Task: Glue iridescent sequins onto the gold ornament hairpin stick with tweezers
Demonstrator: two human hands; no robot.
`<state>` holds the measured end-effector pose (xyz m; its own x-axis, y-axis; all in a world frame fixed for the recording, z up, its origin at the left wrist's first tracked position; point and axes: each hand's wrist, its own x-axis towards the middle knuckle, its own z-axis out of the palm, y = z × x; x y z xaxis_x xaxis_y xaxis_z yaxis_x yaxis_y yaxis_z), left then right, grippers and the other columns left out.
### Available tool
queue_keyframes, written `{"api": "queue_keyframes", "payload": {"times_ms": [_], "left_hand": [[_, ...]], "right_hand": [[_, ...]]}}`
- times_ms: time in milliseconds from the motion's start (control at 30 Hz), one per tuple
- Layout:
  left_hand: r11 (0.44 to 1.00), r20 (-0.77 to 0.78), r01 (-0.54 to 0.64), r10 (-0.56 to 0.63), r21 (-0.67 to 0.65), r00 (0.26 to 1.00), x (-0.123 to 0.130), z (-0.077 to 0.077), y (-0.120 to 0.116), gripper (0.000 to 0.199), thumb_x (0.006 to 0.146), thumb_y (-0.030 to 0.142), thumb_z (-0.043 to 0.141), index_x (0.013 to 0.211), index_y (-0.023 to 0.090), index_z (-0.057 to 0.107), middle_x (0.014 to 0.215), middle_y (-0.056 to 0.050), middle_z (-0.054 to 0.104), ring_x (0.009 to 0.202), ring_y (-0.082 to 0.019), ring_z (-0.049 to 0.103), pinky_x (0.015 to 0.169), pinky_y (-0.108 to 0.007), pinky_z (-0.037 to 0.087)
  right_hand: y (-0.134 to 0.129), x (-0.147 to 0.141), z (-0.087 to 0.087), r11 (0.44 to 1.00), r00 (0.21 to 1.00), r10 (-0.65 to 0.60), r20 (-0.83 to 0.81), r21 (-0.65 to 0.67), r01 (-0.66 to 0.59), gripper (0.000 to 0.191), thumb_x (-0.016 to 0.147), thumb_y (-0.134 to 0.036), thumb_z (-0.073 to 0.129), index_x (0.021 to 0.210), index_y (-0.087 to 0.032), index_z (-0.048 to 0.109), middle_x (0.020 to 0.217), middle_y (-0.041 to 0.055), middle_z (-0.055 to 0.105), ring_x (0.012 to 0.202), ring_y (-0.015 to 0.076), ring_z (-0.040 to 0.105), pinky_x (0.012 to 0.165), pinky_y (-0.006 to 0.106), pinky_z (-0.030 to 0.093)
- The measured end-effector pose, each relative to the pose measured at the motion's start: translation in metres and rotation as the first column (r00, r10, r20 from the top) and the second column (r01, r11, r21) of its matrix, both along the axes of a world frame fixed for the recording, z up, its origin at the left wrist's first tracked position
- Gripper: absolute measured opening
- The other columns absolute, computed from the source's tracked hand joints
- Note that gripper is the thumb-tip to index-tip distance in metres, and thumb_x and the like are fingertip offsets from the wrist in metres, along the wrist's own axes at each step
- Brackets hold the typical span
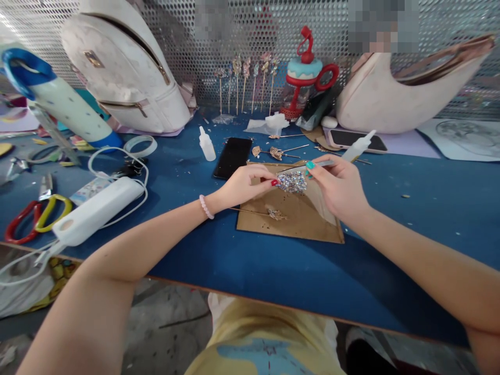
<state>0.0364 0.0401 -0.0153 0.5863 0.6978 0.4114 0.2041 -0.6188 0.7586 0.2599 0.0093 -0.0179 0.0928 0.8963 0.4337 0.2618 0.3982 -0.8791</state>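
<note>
My left hand [255,183], a pink bead bracelet on its wrist, is closed in a pinch at the edge of a cluster of sparkling rhinestones [294,182]. Whether they are loose in a clear bag or joined together I cannot tell. My right hand [339,182] is closed on slim grey tweezers [323,163], whose dark tips reach left above the rhinestones. A white nozzle bottle [360,147] shows behind that hand; whether the hand touches it is hidden. Under both hands lies a brown cardboard sheet [258,229], with a stick bearing a gold ornament [276,214] on it.
Beyond the hands are a black phone [233,157], another nozzle bottle [207,144] and more ornament sticks [275,152]. Decorated sticks [245,86] stand upright at the back. Scissors [46,194] and a white corded device [97,211] lie left. Bags [128,78] stand behind.
</note>
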Motion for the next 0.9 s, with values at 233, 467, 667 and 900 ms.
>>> {"api": "queue_keyframes", "payload": {"times_ms": [233,467,667,900], "left_hand": [[0.999,0.032,-0.037,0.037,0.001,0.999,0.0,-0.005,0.002,0.014,0.084,0.026,0.063,0.084,0.015,0.072,0.084,-0.005,0.07,0.077,-0.011,0.059,0.074,-0.026,0.049],[1.0,0.046,-0.007,0.008,-0.018,0.999,-0.001,-0.002,0.002,0.017,0.086,0.027,0.061,0.077,0.014,0.068,0.08,-0.004,0.066,0.074,-0.01,0.057,0.071,-0.025,0.046],[1.0,0.052,-0.013,0.015,-0.025,0.999,-0.001,0.001,0.002,0.016,0.088,0.026,0.058,0.085,0.015,0.07,0.088,-0.005,0.068,0.08,-0.011,0.059,0.074,-0.024,0.047],[0.972,0.058,0.175,-0.168,-0.155,0.984,-0.004,0.006,0.003,0.023,0.089,0.031,0.058,0.079,0.014,0.069,0.077,-0.003,0.064,0.07,-0.009,0.054,0.068,-0.023,0.043]], "right_hand": [[-0.009,-0.001,0.012,0.999,0.992,-0.036,0.125,0.014,0.035,0.011,0.081,-0.034,0.068,0.078,-0.024,0.063,0.074,0.0005,0.063,0.067,0.0157,0.059,0.062,0.033,0.047],[-0.011,-0.001,0.015,0.999,0.983,-0.004,0.181,0.034,-0.002,0.01,0.082,-0.033,0.066,0.08,-0.024,0.063,0.073,0.0006,0.063,0.063,0.0143,0.055,0.059,0.032,0.045],[-0.014,-0.001,0.018,0.997,0.981,0.063,0.185,0.032,-0.071,0.009,0.083,-0.031,0.065,0.079,-0.023,0.063,0.074,0.0008,0.063,0.065,0.0143,0.057,0.059,0.031,0.048],[-0.018,-0.004,0.027,0.878,0.841,0.301,0.449,0.213,-0.428,0.014,0.086,-0.024,0.063,0.1,-0.026,0.067,0.094,0.0029,0.071,0.084,0.017,0.066,0.074,0.033,0.053]]}}
